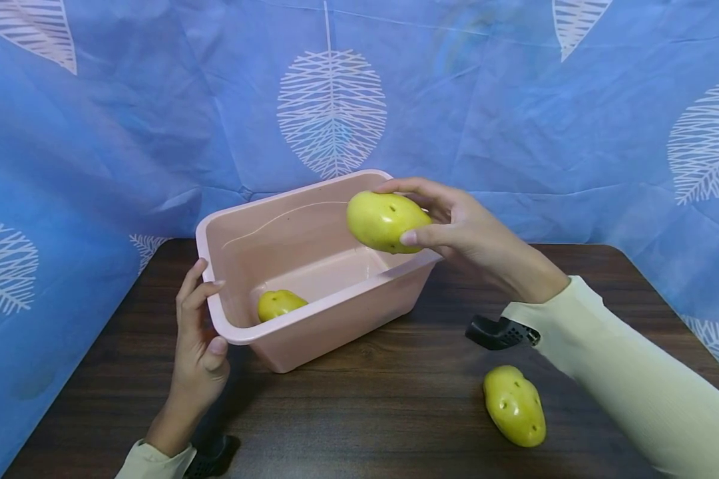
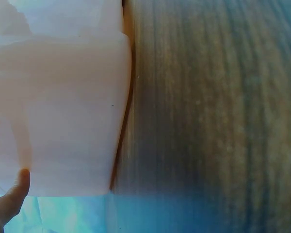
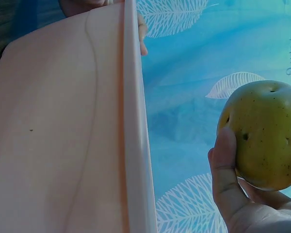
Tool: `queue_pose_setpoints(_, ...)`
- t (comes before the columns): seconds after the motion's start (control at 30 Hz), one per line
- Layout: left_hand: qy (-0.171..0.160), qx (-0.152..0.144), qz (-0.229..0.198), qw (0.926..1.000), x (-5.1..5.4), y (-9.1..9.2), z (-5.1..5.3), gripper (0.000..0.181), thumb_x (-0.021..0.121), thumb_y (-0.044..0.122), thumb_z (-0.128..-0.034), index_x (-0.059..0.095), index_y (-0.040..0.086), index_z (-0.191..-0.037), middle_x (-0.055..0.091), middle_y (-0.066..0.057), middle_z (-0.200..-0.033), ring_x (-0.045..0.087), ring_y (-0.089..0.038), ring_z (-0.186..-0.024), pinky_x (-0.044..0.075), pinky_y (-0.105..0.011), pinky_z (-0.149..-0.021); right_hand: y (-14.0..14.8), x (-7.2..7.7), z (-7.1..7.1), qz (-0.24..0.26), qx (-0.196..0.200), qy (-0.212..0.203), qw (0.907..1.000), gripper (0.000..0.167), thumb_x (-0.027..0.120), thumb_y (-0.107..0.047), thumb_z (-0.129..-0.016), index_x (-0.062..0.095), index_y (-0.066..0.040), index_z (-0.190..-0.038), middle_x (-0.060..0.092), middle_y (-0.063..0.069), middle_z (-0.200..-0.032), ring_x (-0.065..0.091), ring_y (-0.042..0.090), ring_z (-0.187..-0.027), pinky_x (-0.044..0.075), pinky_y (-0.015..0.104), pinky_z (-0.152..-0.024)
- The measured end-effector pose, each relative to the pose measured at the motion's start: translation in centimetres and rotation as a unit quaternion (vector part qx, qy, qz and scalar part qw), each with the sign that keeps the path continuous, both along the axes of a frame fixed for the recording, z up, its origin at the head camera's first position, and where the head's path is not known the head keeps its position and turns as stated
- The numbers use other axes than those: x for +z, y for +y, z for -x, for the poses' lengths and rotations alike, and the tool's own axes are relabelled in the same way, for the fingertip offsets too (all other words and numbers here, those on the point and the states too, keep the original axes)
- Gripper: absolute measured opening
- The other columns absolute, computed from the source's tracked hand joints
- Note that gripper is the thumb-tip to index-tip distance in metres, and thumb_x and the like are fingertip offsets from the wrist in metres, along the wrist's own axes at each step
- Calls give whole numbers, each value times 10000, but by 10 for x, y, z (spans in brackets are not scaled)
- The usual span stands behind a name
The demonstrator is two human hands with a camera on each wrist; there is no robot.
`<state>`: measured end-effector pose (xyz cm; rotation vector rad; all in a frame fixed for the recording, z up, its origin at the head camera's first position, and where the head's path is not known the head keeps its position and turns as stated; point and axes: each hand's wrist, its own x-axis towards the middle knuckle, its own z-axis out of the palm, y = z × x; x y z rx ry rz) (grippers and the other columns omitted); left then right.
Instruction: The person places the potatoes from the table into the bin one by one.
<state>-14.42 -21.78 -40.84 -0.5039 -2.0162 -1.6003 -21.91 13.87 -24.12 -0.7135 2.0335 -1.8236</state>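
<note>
My right hand (image 1: 461,229) grips a yellow potato (image 1: 386,223) between thumb and fingers, over the right end of a pink plastic bin (image 1: 341,339). In the right wrist view the dark eyes of this potato (image 3: 266,136) show, with the thumb against its side. At the bin's left end my left hand (image 1: 198,352) holds the rim, fingers at the outer edge and thumb below. A second potato (image 1: 280,305) lies inside the bin near its left end, partly hidden by the front rim. A third potato (image 1: 515,406) rests on the table below my right forearm.
The dark wooden table (image 1: 359,426) carries the bin, which stands at an angle. Behind it hangs a blue cloth (image 1: 485,120) with white leaf prints. A black wrist device (image 1: 500,332) sticks out from the right sleeve (image 1: 635,379).
</note>
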Motion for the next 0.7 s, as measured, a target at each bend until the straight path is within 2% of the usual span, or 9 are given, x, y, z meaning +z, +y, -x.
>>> queue_pose_setpoints(0.13, -10, -20, -28, 10000, 1, 1, 0, 680, 603, 443, -1022, 388, -12, -1478, 97, -22, -1740, 174, -356, -1580, 406, -441, -1176, -6, 2, 7, 257, 112, -161, 9995, 618, 628, 10, -917, 523, -124, -1511, 437, 83, -1594, 558, 280, -1297, 597, 285, -961)
queue_pose_setpoints(0.33, -72, -4, -39, 10000, 2, 1, 0, 671, 602, 427, -1025, 380, -9, -1484, 93, -12, -1741, 173, -366, -1583, 399, -416, -1189, -13, 2, 20, 200, 97, -200, 9996, 620, 632, -15, -909, 531, -129, -1510, 449, 86, -1574, 540, 296, -1305, 599, 300, -959)
queue_pose_setpoints(0.6, -130, 117, 16, 9998, 1, 2, -1, 670, 604, 430, -1020, 386, 6, -1489, 95, 8, -1744, 177, -356, -1587, 390, -528, -1159, -20, 2, 33, 277, 50, -338, 9990, 622, 638, -20, -910, 521, -113, -1514, 489, 128, -1527, 558, 302, -1271, 604, 309, -919)
queue_pose_setpoints(0.7, -98, 111, 2, 9999, 1, 2, -2, 666, 602, 429, -1019, 387, 4, -1485, 98, -2, -1743, 169, -356, -1592, 378, -485, -1199, -22, 2, 37, 267, 123, -396, 9988, 623, 639, -34, -907, 521, -119, -1513, 497, 129, -1516, 566, 310, -1257, 606, 326, -915)
